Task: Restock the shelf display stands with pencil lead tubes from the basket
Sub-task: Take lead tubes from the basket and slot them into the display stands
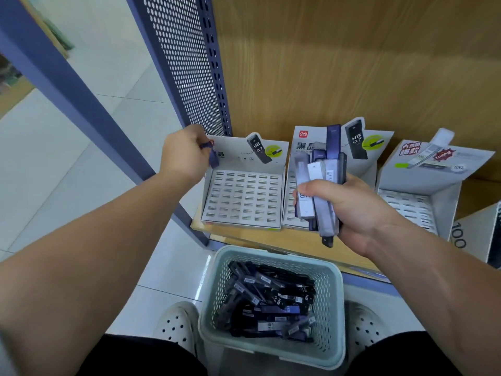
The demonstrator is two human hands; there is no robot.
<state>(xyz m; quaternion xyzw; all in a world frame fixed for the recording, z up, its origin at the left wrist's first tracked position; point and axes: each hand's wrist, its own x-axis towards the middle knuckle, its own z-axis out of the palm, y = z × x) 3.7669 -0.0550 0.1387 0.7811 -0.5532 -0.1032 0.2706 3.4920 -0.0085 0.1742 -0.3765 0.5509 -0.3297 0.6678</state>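
Pinching one dark-blue lead tube (213, 158) between thumb and curled fingers, the left hand (181, 154) holds it at the back-left corner of the left display stand (244, 196). The tube's long axis runs nearly upright, slightly tilted, with its lower end aimed down at the slotted tray. The slots, all of which look unfilled, lie just below and to the right of the fingers, so this hand is the nearer one for the insertion. The right hand (352, 210) is clenched round a bundle of tubes (317, 183), fanned upright in front of the middle stand (303, 143). A third stand (433, 161) sits further right on the wooden shelf (292, 240). Most tubes lie jumbled in the pale green basket (271, 253) on the floor below. The middle backcard carries a red "deli" logo and "黑晶". Both nearer cards picture a tube marked "HB 0.7", and the third shows "100" and "TOP".
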